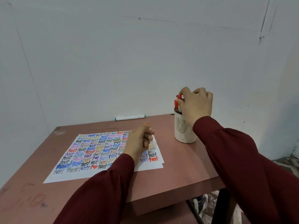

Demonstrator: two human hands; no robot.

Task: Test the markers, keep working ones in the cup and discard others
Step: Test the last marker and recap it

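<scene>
A white slotted cup point(184, 131) stands on the brown table at the right, with red-capped markers point(176, 103) sticking up from it. Over the cup's mouth, my right hand point(196, 104) pinches the top of one red marker point(179, 96) between thumb and fingers. My left hand point(140, 142) rests on the right part of the paper sheet point(97, 152), fingers loosely curled and holding nothing. The sheet is covered with the word "test" in many colours. A white marker with green ends point(130, 117) lies along the table's far edge by the wall.
The brown table point(186, 167) stands against a white wall; its right edge drops off just past the cup. Faint scribbles mark the table's near left corner point(34, 201). Below at the right are a dark leg and cluttered floor point(203, 202).
</scene>
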